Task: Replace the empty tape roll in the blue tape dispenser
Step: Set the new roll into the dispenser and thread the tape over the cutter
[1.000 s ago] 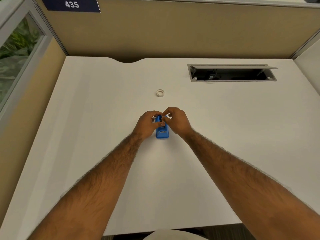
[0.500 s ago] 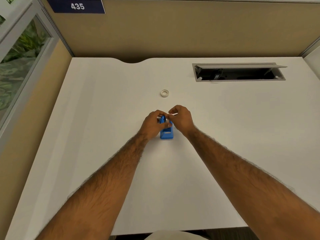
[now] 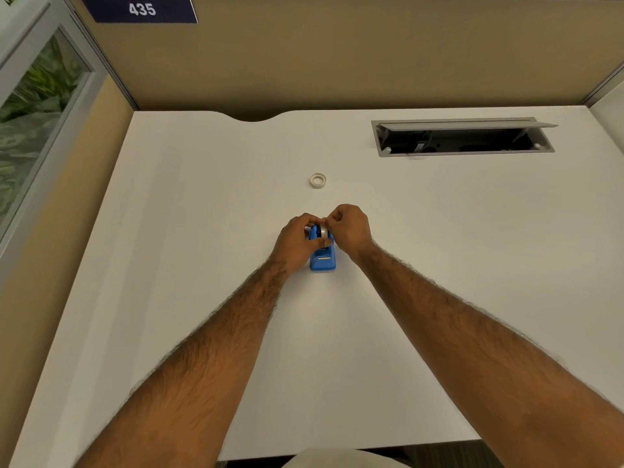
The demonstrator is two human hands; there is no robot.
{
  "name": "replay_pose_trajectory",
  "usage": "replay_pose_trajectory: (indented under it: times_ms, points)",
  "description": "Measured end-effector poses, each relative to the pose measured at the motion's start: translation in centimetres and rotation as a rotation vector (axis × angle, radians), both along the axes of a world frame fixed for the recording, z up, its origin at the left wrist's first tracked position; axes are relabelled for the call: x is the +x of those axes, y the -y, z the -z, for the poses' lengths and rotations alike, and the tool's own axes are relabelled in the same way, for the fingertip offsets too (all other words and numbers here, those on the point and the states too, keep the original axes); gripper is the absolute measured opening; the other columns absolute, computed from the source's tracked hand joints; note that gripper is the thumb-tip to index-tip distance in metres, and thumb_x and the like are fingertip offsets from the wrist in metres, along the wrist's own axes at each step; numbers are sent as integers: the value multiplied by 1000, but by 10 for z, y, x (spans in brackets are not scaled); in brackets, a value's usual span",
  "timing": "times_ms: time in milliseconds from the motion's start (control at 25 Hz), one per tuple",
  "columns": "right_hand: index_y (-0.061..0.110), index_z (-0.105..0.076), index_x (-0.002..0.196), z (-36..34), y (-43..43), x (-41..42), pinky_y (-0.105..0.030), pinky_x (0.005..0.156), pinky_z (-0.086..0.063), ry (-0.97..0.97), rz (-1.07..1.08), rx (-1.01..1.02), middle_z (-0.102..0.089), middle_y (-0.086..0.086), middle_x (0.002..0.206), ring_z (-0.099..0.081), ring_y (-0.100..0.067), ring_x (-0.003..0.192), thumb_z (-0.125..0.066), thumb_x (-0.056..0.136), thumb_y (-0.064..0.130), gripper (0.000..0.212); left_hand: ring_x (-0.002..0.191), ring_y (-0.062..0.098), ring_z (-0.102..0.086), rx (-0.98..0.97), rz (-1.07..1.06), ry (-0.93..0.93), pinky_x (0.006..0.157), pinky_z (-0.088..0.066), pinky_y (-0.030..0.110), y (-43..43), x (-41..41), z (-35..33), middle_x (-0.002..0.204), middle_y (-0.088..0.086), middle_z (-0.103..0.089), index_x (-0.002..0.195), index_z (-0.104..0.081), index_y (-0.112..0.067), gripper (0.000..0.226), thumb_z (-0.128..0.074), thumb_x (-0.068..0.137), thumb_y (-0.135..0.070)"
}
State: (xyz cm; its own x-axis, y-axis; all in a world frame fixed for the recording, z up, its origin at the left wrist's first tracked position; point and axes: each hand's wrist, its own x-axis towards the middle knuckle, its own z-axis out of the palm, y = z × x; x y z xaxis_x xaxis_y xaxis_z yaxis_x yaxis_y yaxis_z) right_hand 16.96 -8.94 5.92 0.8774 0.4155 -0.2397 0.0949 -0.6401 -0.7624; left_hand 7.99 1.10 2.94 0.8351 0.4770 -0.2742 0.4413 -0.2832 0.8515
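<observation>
A small blue tape dispenser point(image 3: 322, 259) stands mid-desk, its cutter end facing me. My left hand point(image 3: 296, 243) grips its left side, thumb across the body. A tape roll point(image 3: 323, 232) sits in the dispenser's top slot, only its pale edge showing. My right hand point(image 3: 347, 228) pinches at the top of that roll with fingers closed; the fingertips hide what they hold. A small white ring, a bare tape core point(image 3: 318, 181), lies flat on the desk beyond my hands.
The white desk point(image 3: 202, 214) is bounded by tan partition walls behind and to the left. An open cable hatch point(image 3: 462, 136) is recessed at the back right. A glass panel point(image 3: 30, 113) with plants behind it is at the left.
The white roll moved from my right fingertips beside the dispenser down into its slot. My right hand shifted over the top of the roll. The view drifted slightly.
</observation>
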Motion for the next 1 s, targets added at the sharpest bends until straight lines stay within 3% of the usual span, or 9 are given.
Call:
replay_pose_trajectory:
  times_ms: [160, 320, 640, 880, 1000]
  points:
    - [5, -65, 91, 2, 8, -9, -18, 61, -44, 2, 14, 29, -66, -6, 91, -61, -18, 78, -65, 88, 15, 10, 100, 15, -61, 0, 6, 18, 74, -43, 13, -1, -1, 2, 113, -7, -62, 111, -59, -24, 45, -85, 74, -23]
    - [8, -66, 86, 10, 17, -24, -21, 64, -46, -20, 86, 70, -67, -8, 95, -63, -20, 84, -65, 84, 13, 6, 97, 12, -61, 18, 14, 46, 71, -43, 11, -2, -1, 2, 107, -11, -62, 103, -58, -29, 41, -85, 74, -26]
    - [10, -56, 70, -3, 3, -13, -22, 51, -41, -93, 128, 61, -54, 1, 62, -49, -10, 54, -64, 90, 19, 24, 100, 16, -61, 27, 19, 22, 73, -44, 16, -1, 1, 3, 115, -7, -61, 110, -57, -26, 48, -87, 73, -23]
    - [14, -52, 67, 0, 14, -22, -22, 53, -42, -127, 141, 107, -53, 2, 62, -47, -9, 55, -63, 90, 15, 26, 103, 14, -63, -5, 8, 69, 86, -53, 23, -3, -6, 8, 120, -4, -63, 122, -59, -21, 46, -80, 81, -27]
    - [12, -53, 68, 4, 17, -27, -23, 52, -42, -131, 156, 104, -52, 2, 62, -47, -11, 56, -63, 87, 12, 22, 101, 15, -65, -10, -1, 85, 78, -49, 14, -2, -8, 8, 120, -2, -64, 119, -61, -21, 42, -80, 81, -24]
